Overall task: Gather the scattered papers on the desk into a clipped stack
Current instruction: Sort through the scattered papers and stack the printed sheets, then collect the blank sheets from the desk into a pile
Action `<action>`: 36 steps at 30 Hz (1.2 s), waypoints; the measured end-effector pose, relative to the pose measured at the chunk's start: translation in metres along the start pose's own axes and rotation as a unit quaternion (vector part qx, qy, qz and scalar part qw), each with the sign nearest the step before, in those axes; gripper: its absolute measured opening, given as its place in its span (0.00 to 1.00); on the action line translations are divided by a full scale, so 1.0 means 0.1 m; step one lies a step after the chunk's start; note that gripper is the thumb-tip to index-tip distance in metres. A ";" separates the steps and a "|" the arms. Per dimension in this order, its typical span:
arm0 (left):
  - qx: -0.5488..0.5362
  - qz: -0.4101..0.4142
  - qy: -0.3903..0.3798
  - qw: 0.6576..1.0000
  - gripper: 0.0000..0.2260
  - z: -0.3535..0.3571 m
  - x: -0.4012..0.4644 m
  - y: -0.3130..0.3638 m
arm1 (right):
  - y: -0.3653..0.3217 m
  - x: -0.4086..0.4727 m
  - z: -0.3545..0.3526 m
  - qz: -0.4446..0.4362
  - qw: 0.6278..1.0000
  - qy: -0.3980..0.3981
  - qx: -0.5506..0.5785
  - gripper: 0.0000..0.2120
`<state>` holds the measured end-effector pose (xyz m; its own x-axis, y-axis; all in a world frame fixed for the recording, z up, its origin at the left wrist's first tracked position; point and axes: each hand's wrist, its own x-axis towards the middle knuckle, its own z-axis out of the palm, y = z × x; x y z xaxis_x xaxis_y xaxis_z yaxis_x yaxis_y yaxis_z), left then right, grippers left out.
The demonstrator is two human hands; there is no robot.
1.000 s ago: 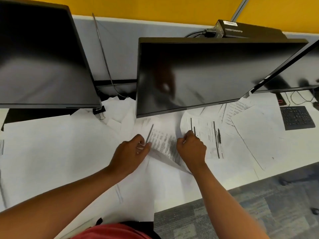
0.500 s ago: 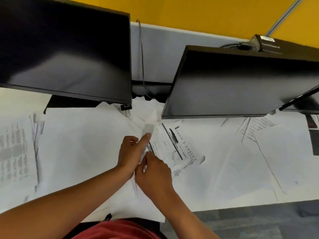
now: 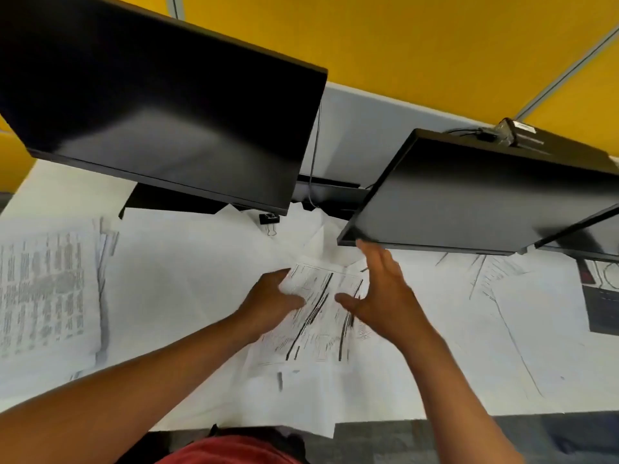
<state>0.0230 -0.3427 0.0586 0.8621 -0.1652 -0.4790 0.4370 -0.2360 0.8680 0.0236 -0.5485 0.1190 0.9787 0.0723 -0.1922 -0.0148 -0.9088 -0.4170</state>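
Observation:
A printed sheet [image 3: 318,316] with dark lines lies in the middle of the desk, between my two hands. My left hand [image 3: 268,301] grips its left edge, thumb on top. My right hand [image 3: 382,293] hovers over the sheet's right side with fingers straight and spread, holding nothing. More white papers [image 3: 187,283] cover the desk around it. A stack of printed pages [image 3: 43,293] lies at the far left. A black binder clip [image 3: 269,220] sits on the papers under the left monitor's lower corner.
Two black monitors [image 3: 160,122] [image 3: 485,195] hang low over the back of the desk. A keyboard [image 3: 603,309] lies at the right edge. The desk's front edge [image 3: 435,417] meets grey carpet below.
The view swung left, bringing the left stack into sight. My right hand let go of the sheet and opened beside it; my left hand shifted to the sheet's left edge.

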 end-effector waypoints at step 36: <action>-0.207 -0.087 0.196 0.954 0.15 -4.41 -1.30 -1.89 | -3.51 0.39 2.64 0.119 0.854 -0.245 0.444 0.19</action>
<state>-0.0586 0.1460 0.0152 0.7610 0.2331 -0.6055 0.5766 0.1849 0.7959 0.0130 -0.1187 0.0236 0.7266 0.2895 -0.6231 -0.5633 -0.2680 -0.7815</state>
